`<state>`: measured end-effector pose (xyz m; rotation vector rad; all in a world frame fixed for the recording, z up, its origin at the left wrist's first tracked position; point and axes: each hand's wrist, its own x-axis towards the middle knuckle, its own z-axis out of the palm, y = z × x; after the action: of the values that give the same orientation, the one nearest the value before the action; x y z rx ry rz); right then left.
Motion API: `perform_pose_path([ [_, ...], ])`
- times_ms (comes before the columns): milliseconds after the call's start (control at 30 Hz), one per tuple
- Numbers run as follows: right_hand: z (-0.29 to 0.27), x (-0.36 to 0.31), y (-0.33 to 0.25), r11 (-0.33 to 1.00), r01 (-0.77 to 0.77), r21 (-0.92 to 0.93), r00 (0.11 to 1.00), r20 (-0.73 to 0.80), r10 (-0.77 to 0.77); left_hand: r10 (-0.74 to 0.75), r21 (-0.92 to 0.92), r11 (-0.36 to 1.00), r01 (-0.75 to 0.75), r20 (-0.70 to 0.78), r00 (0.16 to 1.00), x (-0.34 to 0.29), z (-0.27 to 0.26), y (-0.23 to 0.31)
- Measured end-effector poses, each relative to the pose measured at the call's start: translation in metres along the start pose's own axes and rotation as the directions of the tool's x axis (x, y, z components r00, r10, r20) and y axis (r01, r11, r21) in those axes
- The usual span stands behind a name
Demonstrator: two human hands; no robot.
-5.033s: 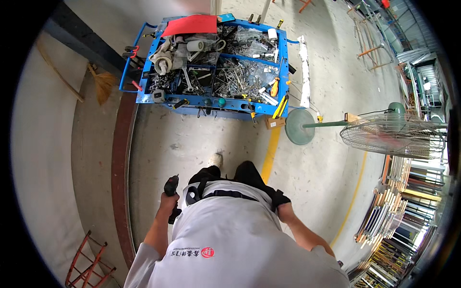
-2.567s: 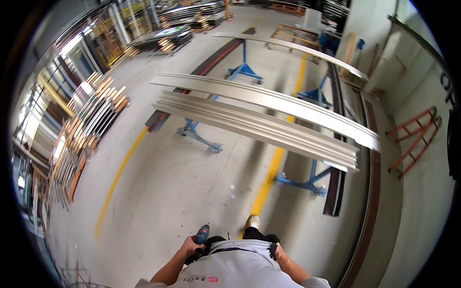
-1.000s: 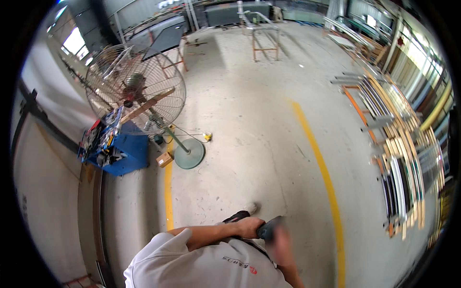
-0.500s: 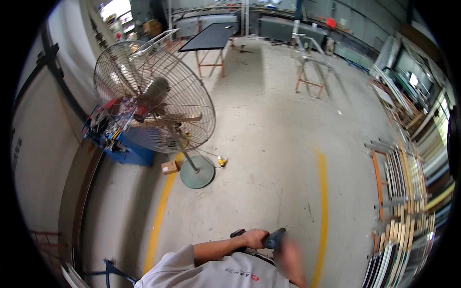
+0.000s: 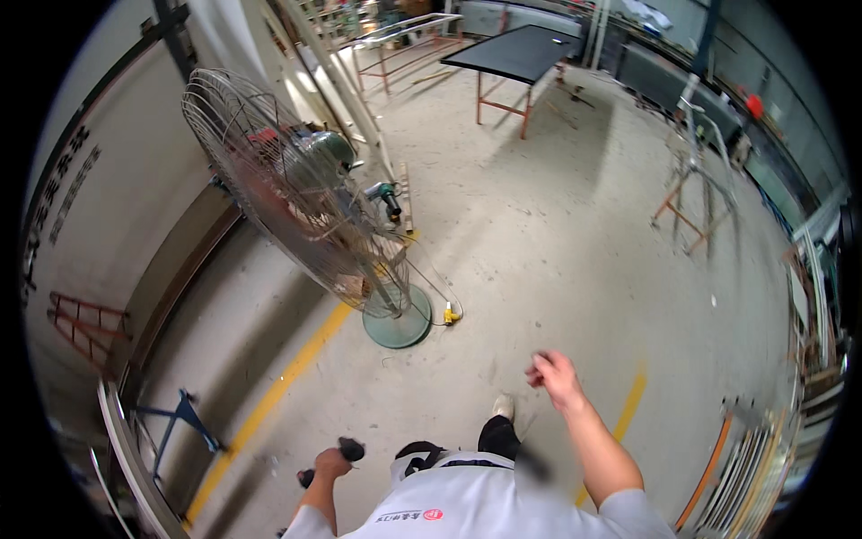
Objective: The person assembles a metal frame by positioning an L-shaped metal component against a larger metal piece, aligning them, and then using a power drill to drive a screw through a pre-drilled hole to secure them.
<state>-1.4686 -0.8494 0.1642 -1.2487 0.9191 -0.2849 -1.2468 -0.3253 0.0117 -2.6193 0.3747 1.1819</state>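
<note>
The left hand (image 5: 330,463) at seven o'clock grips a dark tool (image 5: 348,449), fingers clenched around it. The right hand (image 5: 557,377) swings free at five o'clock, fingers loose, empty. The fan (image 5: 296,193) stands at eleven o'clock; no work on anything shows yet.

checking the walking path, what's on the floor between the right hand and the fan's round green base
In the head view, mostly bare concrete lies between the right hand and the fan base. Only a small yellow plug on a thin cable sits there, close beside the base.
</note>
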Motion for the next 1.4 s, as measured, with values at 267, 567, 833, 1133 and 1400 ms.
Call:
perform_pose_path([
  [267, 0.126, 0.170, -0.187, 0.956, 0.257, -0.144, 0.830, 0.540, -0.142, -0.398, -0.738, 0.436, 0.516, 0.356, 0.845, -0.131, 0.108, 0.091],
  [567, 0.319, 0.322, -0.253, 0.768, 0.628, -0.129, 0.595, 0.715, -0.367, -0.368, -0.909, -0.063, 0.412, 0.405, 0.837, -0.067, 0.103, 0.291],
  [833, 0.373, 0.355, -0.272, 0.909, 0.393, -0.138, 0.623, 0.767, -0.153, -0.453, -0.914, -0.364, 0.179, 0.341, 0.824, -0.042, 0.075, 0.374],
  [1133, 0.381, 0.379, -0.278, 0.490, 0.872, -0.013, 0.318, 0.776, -0.544, -0.526, -0.797, -0.561, 0.225, 0.553, 0.646, -0.051, 0.051, 0.507],
  [1400, 0.396, 0.436, -0.195, 0.472, 0.882, -0.007, 0.160, 0.945, -0.285, -0.456, -0.592, -0.781, 0.198, 0.757, 0.468, -0.060, -0.003, 0.630],
])
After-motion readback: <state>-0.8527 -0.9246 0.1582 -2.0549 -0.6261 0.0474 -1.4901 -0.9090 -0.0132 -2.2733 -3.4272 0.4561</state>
